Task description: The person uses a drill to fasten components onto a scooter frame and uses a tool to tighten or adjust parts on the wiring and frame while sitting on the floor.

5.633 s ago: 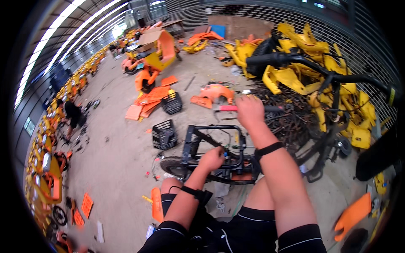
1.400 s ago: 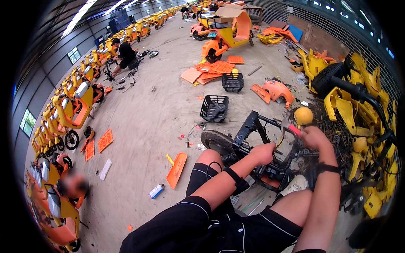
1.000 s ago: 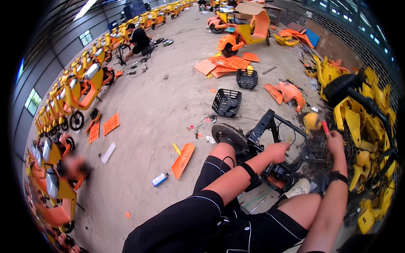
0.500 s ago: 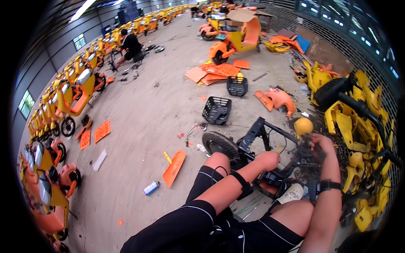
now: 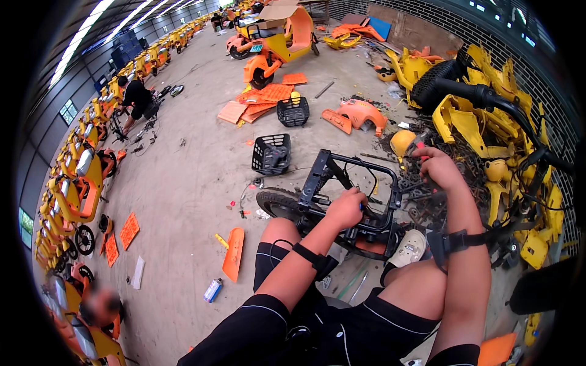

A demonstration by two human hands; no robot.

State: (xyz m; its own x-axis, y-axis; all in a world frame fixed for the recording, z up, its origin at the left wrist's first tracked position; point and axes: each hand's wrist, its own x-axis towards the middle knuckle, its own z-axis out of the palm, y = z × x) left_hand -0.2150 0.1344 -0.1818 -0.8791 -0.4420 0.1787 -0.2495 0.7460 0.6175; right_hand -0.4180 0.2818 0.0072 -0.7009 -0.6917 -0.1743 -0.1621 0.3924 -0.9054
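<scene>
A black scooter frame (image 5: 390, 183) with a fat-tyred wheel (image 5: 278, 203) lies on the floor in front of my knees. My left hand (image 5: 347, 209) is closed at the near side of the frame; a bit of blue shows by its fingers, but what it grips is hidden. Beyond the frame's right side, my right hand (image 5: 438, 166) is raised, its fingers bent around a small red thing (image 5: 420, 147) that is partly covered. That hand is near a yellow rounded helmet-like piece (image 5: 402, 143) and above a heap of dark metal parts (image 5: 421, 201).
Yellow body panels (image 5: 479, 128) pile up on the right, with a black scooter fork or handlebar (image 5: 513, 100) over them. Black baskets (image 5: 271, 154) and orange panels (image 5: 262, 97) lie ahead. An orange piece (image 5: 233, 255) and a spray can (image 5: 212, 290) are left. Scooters (image 5: 79, 183) line the left; a person (image 5: 137, 100) crouches there.
My right hand has lifted away from the frame's right side, and the red thing now shows in it. My left hand stays at the frame. The whole view has swung to the right.
</scene>
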